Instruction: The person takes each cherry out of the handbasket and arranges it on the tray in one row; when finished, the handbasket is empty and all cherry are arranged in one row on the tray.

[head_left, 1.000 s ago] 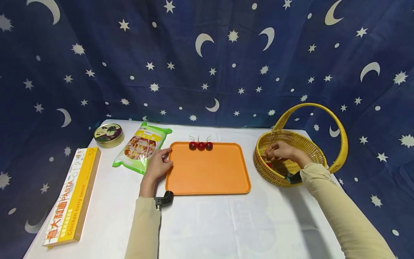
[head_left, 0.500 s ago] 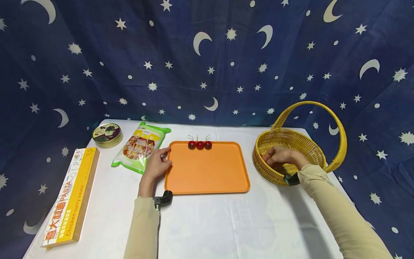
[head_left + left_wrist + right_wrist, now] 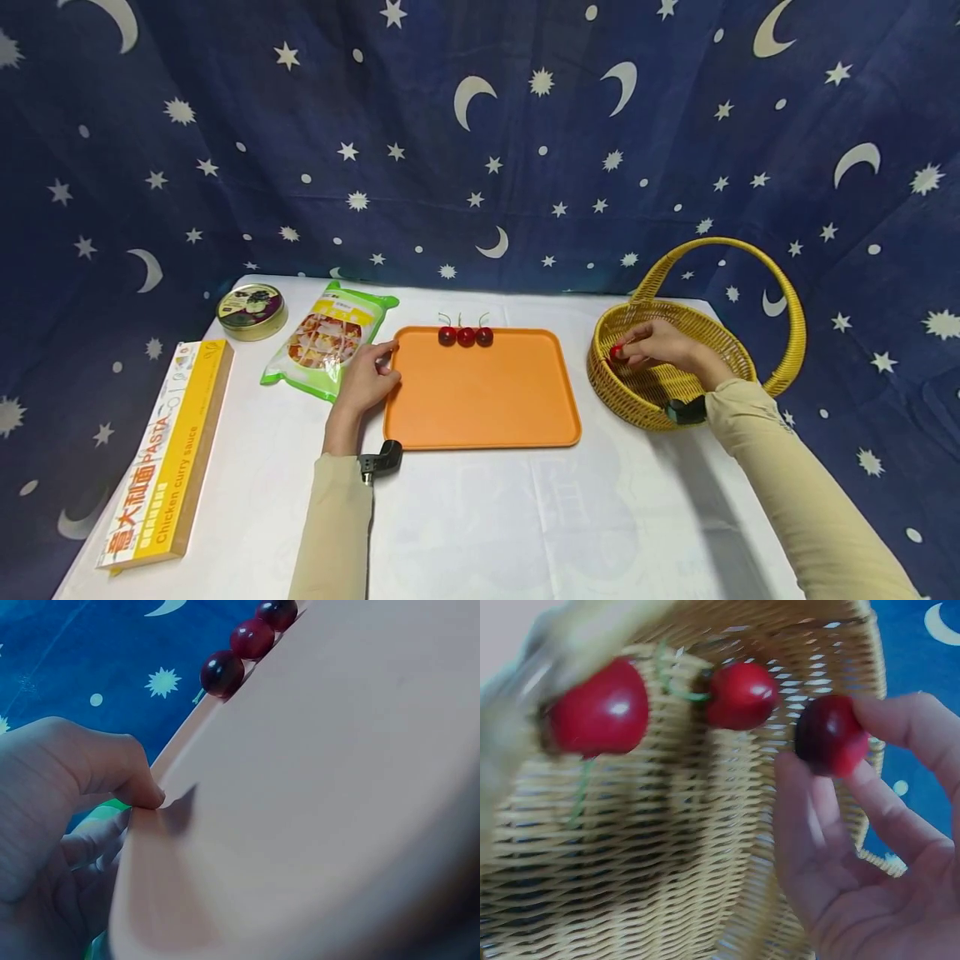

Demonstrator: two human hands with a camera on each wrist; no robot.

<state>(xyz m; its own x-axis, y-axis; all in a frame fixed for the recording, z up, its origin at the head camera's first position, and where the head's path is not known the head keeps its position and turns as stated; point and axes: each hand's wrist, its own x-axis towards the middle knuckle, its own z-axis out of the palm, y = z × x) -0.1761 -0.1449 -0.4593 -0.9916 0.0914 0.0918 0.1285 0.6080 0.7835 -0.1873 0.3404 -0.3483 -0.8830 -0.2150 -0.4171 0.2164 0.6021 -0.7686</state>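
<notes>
My left hand [image 3: 366, 382] pinches the left rim of an orange tray [image 3: 480, 396] between thumb and finger, as the left wrist view also shows. Along the tray's far edge sit three dark red cherries [image 3: 466, 337] with green stems, side by side. Inside the yellow wicker basket [image 3: 630, 406] at the right, my right hand [image 3: 663, 345] holds a cherry [image 3: 831, 735] between thumb and fingertips, near the basket's left wall. Two more cherries, one red with a stem [image 3: 742, 695] and one brighter and closer [image 3: 604, 711], lie below in the basket in the right wrist view.
A green and yellow food bag [image 3: 326, 340] lies left of the tray, partly behind my left hand. Farther left are a round tin [image 3: 252, 312] and a long pasta box [image 3: 168, 454]. The basket's tall handle [image 3: 797, 333] arches up on the right. A starry curtain [image 3: 480, 167] hangs behind.
My right hand has reached lower into the basket and come up a little, now with a red cherry showing at its fingertips. The left hand and the tray stay as they were.
</notes>
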